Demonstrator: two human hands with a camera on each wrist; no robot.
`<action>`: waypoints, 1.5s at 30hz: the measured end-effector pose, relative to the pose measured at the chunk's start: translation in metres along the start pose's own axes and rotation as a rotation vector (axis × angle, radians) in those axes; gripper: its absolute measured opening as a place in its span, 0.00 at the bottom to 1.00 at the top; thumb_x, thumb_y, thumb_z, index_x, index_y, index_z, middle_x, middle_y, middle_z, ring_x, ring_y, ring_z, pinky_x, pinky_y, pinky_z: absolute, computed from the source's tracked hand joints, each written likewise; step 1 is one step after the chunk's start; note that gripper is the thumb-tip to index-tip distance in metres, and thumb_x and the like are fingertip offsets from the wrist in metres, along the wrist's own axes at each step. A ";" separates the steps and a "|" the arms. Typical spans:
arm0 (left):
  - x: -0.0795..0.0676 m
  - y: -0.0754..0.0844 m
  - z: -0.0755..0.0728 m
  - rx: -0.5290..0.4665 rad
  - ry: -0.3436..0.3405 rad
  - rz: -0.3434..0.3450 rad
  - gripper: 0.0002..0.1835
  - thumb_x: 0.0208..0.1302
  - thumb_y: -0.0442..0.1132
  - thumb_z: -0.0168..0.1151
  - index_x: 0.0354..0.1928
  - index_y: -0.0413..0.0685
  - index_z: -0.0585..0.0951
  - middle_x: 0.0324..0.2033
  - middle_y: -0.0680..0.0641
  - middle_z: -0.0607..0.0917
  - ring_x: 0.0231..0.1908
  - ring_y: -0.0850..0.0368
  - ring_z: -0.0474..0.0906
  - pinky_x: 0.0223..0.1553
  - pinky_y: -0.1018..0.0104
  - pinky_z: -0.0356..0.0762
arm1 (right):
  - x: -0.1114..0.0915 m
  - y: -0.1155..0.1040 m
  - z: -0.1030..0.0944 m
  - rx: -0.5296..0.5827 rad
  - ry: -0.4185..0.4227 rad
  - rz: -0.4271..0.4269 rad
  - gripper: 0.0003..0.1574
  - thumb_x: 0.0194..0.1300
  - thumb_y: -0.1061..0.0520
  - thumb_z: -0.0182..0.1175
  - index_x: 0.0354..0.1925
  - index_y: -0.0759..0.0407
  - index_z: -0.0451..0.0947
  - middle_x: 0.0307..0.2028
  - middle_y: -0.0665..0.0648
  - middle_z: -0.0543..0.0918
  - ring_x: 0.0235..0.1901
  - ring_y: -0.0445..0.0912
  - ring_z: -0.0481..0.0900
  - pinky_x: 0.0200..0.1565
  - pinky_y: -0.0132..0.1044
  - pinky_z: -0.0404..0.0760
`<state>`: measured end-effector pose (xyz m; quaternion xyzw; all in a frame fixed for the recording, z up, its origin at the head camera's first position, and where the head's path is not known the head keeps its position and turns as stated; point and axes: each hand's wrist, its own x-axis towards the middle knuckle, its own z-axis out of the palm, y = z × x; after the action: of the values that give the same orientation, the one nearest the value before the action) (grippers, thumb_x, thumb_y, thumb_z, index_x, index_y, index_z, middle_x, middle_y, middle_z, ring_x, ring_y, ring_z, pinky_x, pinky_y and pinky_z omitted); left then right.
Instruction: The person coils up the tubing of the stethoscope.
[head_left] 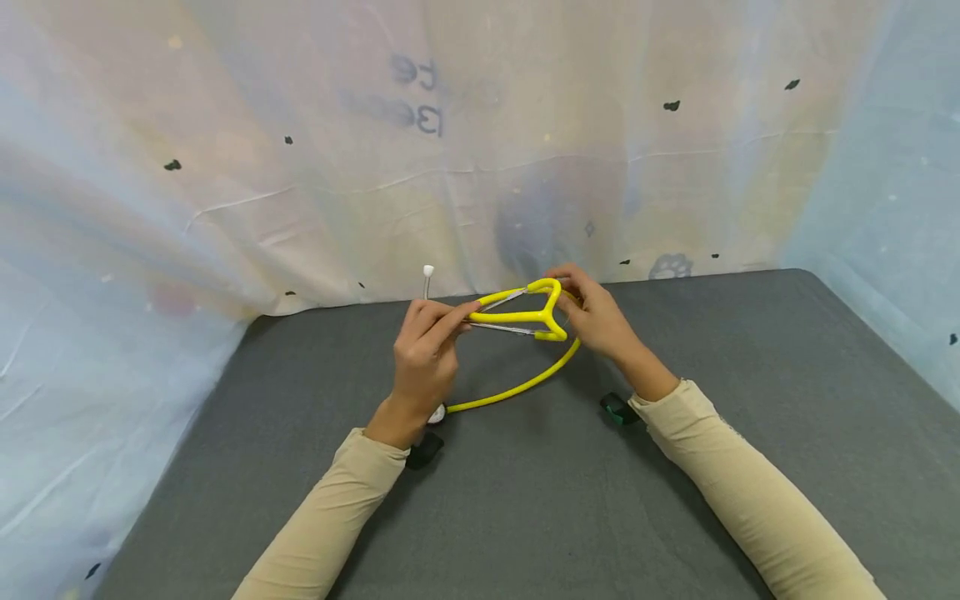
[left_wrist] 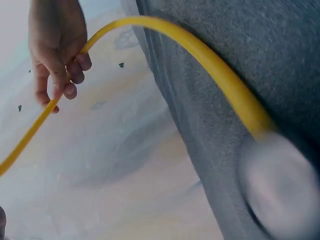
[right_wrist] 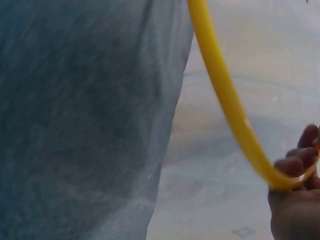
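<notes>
A yellow stethoscope (head_left: 513, 390) is held up between both hands above the grey table. With thumb and fingers, my left hand (head_left: 426, 354) pinches its metal ear tubes; one white ear tip (head_left: 428, 271) sticks up behind that hand. My right hand (head_left: 596, 321) pinches the yellow tubing just right of the Y-shaped fork (head_left: 551, 315), also visible in the left wrist view as a hand (left_wrist: 57, 47) around the tube. From there the tubing curves down and left to the round chest piece (head_left: 437, 414), partly covered by the left wrist. The chest piece looks blurred in the left wrist view.
A grey cloth-covered table (head_left: 510, 517) lies under the hands. Behind it hangs a pale patterned curtain (head_left: 480, 167), with another stretch along the left side (head_left: 90, 333). Dark wrist devices (head_left: 618, 409) hang below both wrists.
</notes>
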<state>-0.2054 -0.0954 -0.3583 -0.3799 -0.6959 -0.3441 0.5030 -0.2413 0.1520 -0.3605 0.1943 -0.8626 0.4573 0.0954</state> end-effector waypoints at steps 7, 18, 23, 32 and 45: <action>-0.004 0.003 -0.002 0.066 -0.011 -0.079 0.10 0.65 0.33 0.63 0.44 0.36 0.88 0.28 0.42 0.82 0.30 0.49 0.72 0.31 0.63 0.73 | 0.004 0.011 -0.001 -0.077 0.121 -0.148 0.14 0.72 0.63 0.58 0.54 0.59 0.78 0.48 0.61 0.78 0.41 0.53 0.78 0.41 0.45 0.76; -0.010 0.008 -0.002 0.167 -0.058 -0.120 0.09 0.63 0.29 0.65 0.44 0.38 0.88 0.28 0.43 0.81 0.31 0.49 0.72 0.32 0.62 0.76 | 0.044 0.015 -0.021 -0.393 -0.012 -0.543 0.08 0.66 0.72 0.59 0.35 0.60 0.77 0.39 0.60 0.77 0.38 0.55 0.72 0.41 0.46 0.65; -0.008 0.006 0.003 0.181 -0.013 -0.192 0.10 0.64 0.28 0.63 0.45 0.37 0.87 0.28 0.41 0.81 0.30 0.49 0.70 0.31 0.62 0.73 | 0.043 0.003 -0.002 -0.485 -0.128 -0.384 0.10 0.66 0.70 0.57 0.41 0.58 0.81 0.43 0.62 0.80 0.44 0.58 0.74 0.44 0.53 0.66; -0.006 -0.005 0.000 0.276 -0.031 -0.239 0.10 0.66 0.30 0.62 0.46 0.36 0.86 0.30 0.39 0.81 0.32 0.45 0.73 0.34 0.56 0.76 | -0.013 -0.014 0.031 -0.472 -0.185 -0.497 0.06 0.64 0.60 0.66 0.35 0.48 0.83 0.37 0.48 0.81 0.38 0.45 0.72 0.37 0.39 0.57; -0.019 -0.013 -0.005 0.471 -0.267 -0.145 0.12 0.62 0.24 0.64 0.47 0.34 0.86 0.28 0.41 0.79 0.32 0.46 0.72 0.36 0.60 0.80 | -0.037 -0.050 0.025 -0.282 -0.115 -0.761 0.06 0.60 0.51 0.71 0.36 0.48 0.86 0.34 0.44 0.80 0.34 0.38 0.71 0.39 0.36 0.59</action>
<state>-0.2109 -0.1091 -0.3764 -0.2435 -0.8422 -0.1548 0.4555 -0.1865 0.1155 -0.3497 0.5097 -0.7873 0.2552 0.2349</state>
